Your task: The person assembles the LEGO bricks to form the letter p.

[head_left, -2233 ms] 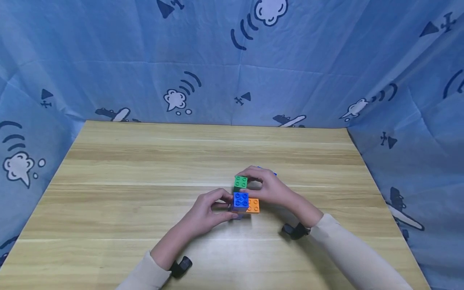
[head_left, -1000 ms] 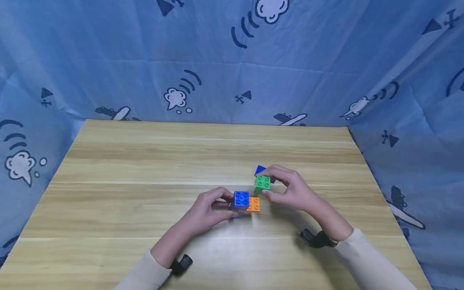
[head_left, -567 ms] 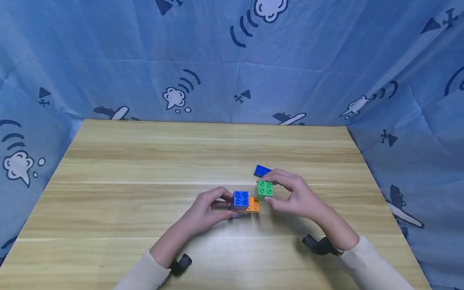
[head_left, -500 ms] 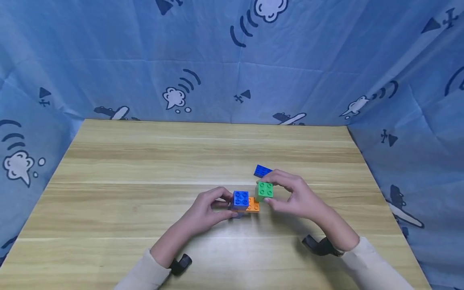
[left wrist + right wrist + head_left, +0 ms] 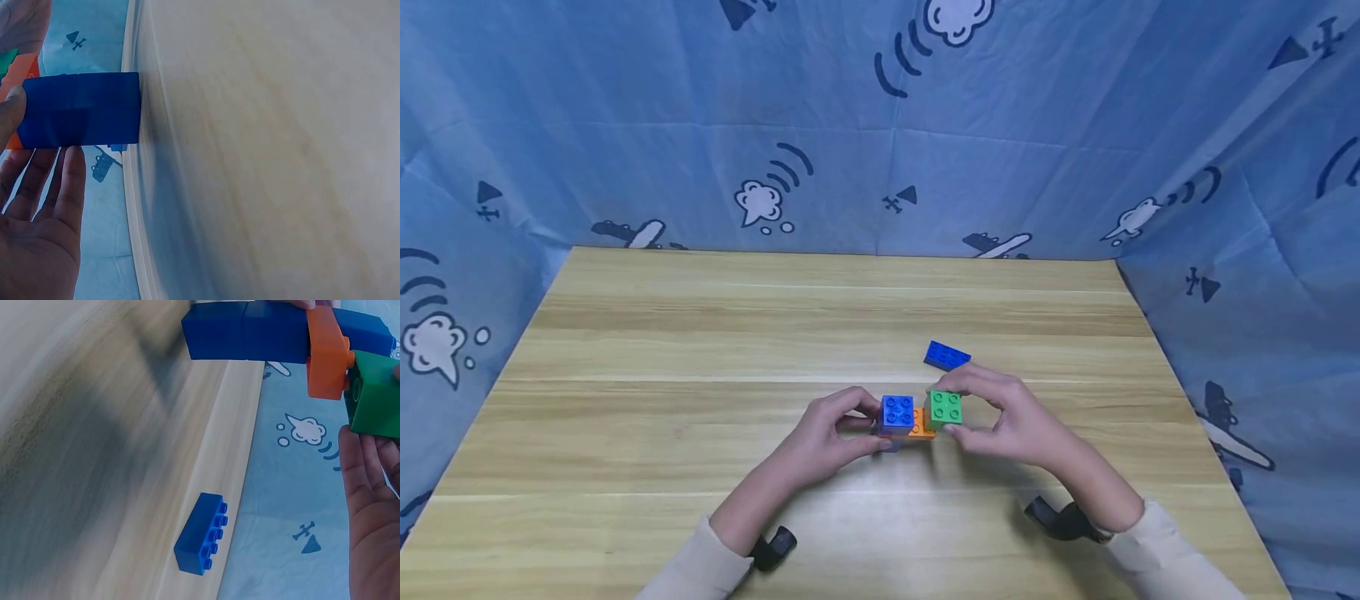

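Observation:
Near the middle of the table, my left hand [image 5: 820, 442] grips an upright stack of blue bricks [image 5: 898, 412] between thumb and fingers. Set into that stack is an orange brick [image 5: 919, 427], its studded end jutting out to the right. My right hand [image 5: 1000, 417] pinches a green four-stud brick [image 5: 945, 408] by its sides. In the right wrist view the green brick [image 5: 375, 400] sits slightly tilted, its hollow underside right at the studs of the orange brick [image 5: 326, 356]. The left wrist view shows the smooth side of the blue stack [image 5: 81, 109], thumb against it.
A longer blue brick [image 5: 947, 356] lies on the wooden table [image 5: 737, 317] behind my right hand. Blue patterned cloth [image 5: 835, 125] hangs along the back and sides of the table. Each wrist wears a black strap mount.
My right hand has carried the green brick from behind the stack to the right, then nearer to me, over the orange brick's free end. My left hand has kept its grip in place.

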A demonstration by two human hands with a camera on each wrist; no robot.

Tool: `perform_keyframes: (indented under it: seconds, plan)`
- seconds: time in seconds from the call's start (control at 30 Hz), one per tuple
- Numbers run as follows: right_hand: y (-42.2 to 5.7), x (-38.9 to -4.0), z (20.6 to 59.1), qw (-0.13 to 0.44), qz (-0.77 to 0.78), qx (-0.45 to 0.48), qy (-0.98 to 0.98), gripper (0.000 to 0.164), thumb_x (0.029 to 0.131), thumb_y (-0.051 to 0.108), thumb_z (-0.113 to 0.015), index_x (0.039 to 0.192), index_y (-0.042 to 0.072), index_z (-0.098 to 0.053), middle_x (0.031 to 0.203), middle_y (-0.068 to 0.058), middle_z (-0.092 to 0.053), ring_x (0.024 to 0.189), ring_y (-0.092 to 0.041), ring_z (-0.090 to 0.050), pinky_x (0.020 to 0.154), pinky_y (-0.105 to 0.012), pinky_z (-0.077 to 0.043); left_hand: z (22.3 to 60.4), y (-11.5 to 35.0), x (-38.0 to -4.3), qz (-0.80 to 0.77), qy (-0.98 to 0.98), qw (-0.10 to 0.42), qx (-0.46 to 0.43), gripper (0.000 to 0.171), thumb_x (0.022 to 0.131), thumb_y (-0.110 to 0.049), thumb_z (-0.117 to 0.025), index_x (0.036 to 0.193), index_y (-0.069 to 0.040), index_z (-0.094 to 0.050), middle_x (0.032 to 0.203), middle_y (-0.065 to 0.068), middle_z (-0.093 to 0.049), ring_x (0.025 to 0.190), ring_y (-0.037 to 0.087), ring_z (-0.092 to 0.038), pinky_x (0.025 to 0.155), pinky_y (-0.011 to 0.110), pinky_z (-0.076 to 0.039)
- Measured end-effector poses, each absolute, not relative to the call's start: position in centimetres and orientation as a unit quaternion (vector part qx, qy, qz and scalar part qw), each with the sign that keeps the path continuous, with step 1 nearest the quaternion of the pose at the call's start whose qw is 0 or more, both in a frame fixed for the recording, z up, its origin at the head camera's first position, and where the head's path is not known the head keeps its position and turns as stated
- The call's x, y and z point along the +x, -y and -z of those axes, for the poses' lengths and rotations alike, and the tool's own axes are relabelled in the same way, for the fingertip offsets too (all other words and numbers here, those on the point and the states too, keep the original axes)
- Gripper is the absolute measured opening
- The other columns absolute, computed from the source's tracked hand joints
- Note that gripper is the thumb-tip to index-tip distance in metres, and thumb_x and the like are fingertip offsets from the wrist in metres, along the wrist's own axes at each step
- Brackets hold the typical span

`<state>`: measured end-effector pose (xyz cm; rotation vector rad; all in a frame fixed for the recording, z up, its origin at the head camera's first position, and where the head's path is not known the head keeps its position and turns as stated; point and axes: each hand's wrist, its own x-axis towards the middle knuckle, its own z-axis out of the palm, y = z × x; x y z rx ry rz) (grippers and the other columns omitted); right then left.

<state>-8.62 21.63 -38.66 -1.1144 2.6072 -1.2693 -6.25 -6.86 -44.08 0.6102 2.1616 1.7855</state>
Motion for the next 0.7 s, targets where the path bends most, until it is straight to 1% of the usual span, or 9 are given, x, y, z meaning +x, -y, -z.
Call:
perform_keyframes:
  seconds: [0.2,0.3,0.57,0.7]
  plan:
    - [-21.44,-8.51,38.74,0.031,0.411,-0.365,-0.835,0.045,0.078,0.001,-0.084,0.119,0.017,-0.074,0.118,0.003,-0.075,0.107,-0.009,-0.067,0.087,-0.029,-0.065,44.09,6.85,-6.29,-0.619,-0.744,0.135,0.212,0.03,0.088,-0.004,-0.083,0.114,-0.007,-0.068,0.118,0.009,-0.073,0.116,0.024,-0.071,0.101,0.028,-0.062]
    - [-21.35,-8.44,38.87,0.032,0.413,-0.367,-0.833,0.047,0.078,0.0,-0.084,0.119,0.018,-0.073,0.118,0.004,-0.074,0.108,-0.009,-0.066,0.086,-0.031,-0.065,44.15,6.87,-6.31,-0.619,-0.744,0.134,0.214,0.029,0.088,-0.005,-0.083,0.113,-0.007,-0.068,0.117,0.009,-0.073,0.115,0.024,-0.071,0.101,0.027,-0.062]
    - [-21.32,-8.31,38.95,0.029,0.412,-0.363,-0.835,0.047,0.077,0.0,-0.085,0.119,0.018,-0.074,0.118,0.005,-0.075,0.109,-0.009,-0.067,0.09,-0.027,-0.063,44.16,6.85,-6.33,-0.617,-0.745,0.133,0.216,0.029,0.088,-0.005,-0.083,0.113,-0.007,-0.068,0.116,0.01,-0.073,0.115,0.025,-0.071,0.1,0.027,-0.063]
    - [-21.31,-8.23,38.97,0.026,0.41,-0.363,-0.836,0.045,0.078,0.001,-0.085,0.119,0.016,-0.074,0.118,0.002,-0.075,0.109,-0.01,-0.067,0.092,-0.024,-0.063,44.17,6.86,-6.34,-0.616,-0.746,0.131,0.216,0.029,0.088,-0.005,-0.083,0.113,-0.008,-0.068,0.116,0.01,-0.073,0.115,0.025,-0.072,0.1,0.028,-0.063]
